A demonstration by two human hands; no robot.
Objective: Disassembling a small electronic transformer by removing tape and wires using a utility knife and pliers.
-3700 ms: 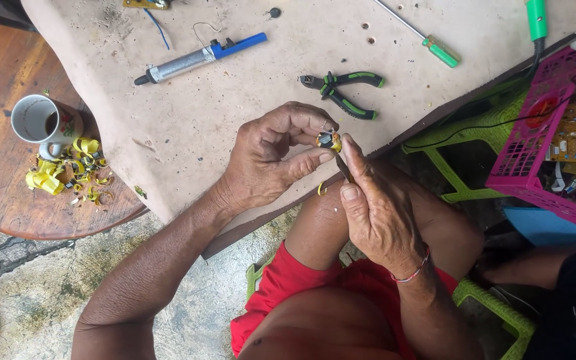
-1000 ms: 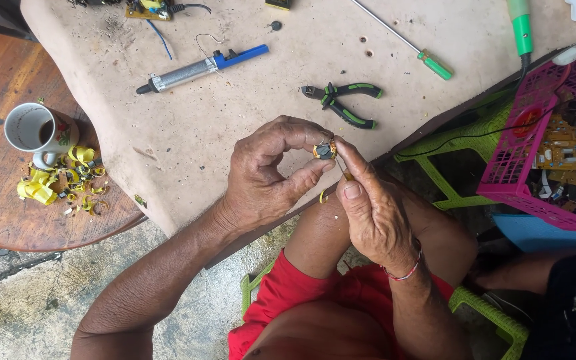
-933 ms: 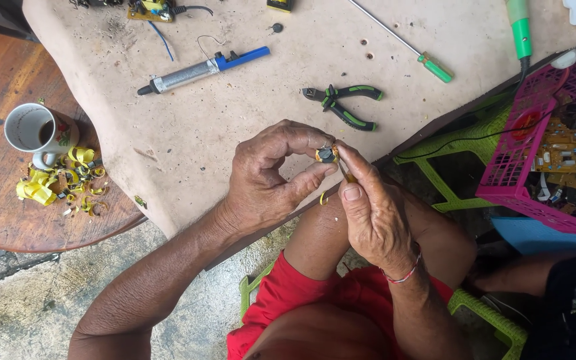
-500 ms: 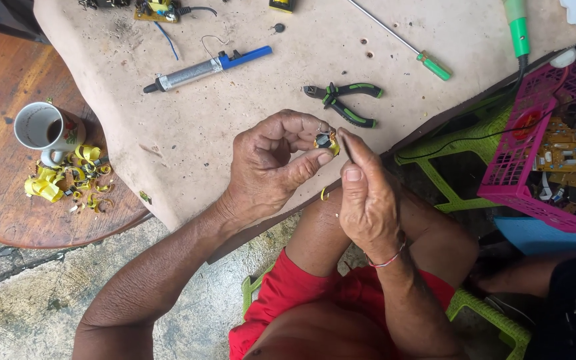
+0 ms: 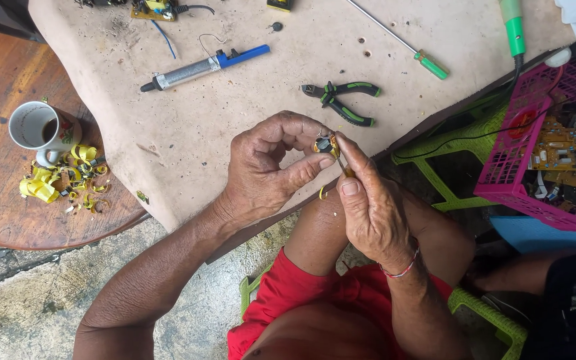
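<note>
My left hand (image 5: 265,170) pinches a small dark and yellow coil part (image 5: 323,144) between thumb and forefinger, just over the near edge of the beige worktable (image 5: 188,140). My right hand (image 5: 371,210) presses against that part from the right, fingers closed on a thin tool whose tip touches it; most of the tool is hidden in the hand. A strip of yellow tape (image 5: 322,193) hangs below the part.
On the table lie green-handled pliers (image 5: 343,100), a blue and silver solder sucker (image 5: 201,65), a green-handled screwdriver (image 5: 401,41) and a green soldering iron (image 5: 513,23). A mug (image 5: 35,127) and yellow tape scraps (image 5: 65,181) sit on a round wooden table. A pink basket (image 5: 501,187) holds circuit boards.
Both hands stay together on the small part, with slight shifts of the fingers. The view has drifted a little; the table things have not moved.
</note>
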